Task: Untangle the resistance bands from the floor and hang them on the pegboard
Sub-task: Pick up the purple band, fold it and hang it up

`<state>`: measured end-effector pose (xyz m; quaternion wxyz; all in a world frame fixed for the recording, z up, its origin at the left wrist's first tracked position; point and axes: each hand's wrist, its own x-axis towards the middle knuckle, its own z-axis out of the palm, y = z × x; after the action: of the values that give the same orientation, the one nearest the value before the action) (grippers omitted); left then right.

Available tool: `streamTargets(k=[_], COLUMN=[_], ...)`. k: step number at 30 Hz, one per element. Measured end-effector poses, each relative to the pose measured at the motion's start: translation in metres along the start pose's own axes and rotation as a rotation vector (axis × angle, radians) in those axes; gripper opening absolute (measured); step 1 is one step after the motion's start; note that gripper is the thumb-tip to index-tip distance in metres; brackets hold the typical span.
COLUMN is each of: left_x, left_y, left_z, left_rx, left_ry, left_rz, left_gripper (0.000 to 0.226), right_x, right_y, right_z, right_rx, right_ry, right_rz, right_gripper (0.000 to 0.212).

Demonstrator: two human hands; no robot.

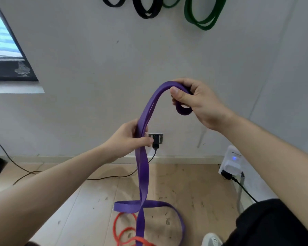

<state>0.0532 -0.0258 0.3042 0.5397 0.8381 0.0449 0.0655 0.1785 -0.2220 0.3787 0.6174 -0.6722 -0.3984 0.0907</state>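
Observation:
A wide purple resistance band (143,173) arcs up from the floor between my hands. My right hand (196,102) pinches its folded top end in front of the wall, a small loop curling under the fingers. Lower and to the left, my left hand (130,138) grips the doubled band below the arch. The band's lower part lies looped on the wooden floor. An orange band (122,233) is coiled beneath it at the bottom edge. Black bands (146,10) and green bands (204,18) hang on the wall at the top.
A wall socket with a black plug (156,141) sits behind the band, its cable (103,178) trailing over the floor. A white device with a blue light (232,161) stands at the right wall. A dark-framed screen (5,50) is at left. My white shoe (212,239) shows below.

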Motion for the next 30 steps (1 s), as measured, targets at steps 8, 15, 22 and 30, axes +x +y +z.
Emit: streamTargets(k=[8, 15, 22, 30], left_x=[0.002, -0.005, -0.008, -0.009], left_y=[-0.006, -0.002, 0.019, 0.032], left_z=[-0.018, -0.035, -0.039, -0.025], left_rx=[0.013, 0.136, 0.024, 0.106], left_ry=[0.020, 0.137, 0.230, 0.108], left_rz=[-0.011, 0.061, 0.100, 0.158], left_gripper=[0.025, 0.019, 0.029, 0.028], right_x=[0.001, -0.005, -0.008, -0.009], right_y=[0.021, 0.042, 0.053, 0.032], right_z=[-0.025, -0.046, -0.032, 0.026], right_rx=[0.020, -0.251, -0.589, -0.361], right_ry=[0.048, -0.112, -0.400, -0.371], right_rz=[0.121, 0.242, 0.325, 0.116], right_gripper=[0.013, 0.026, 0.044, 0.074])
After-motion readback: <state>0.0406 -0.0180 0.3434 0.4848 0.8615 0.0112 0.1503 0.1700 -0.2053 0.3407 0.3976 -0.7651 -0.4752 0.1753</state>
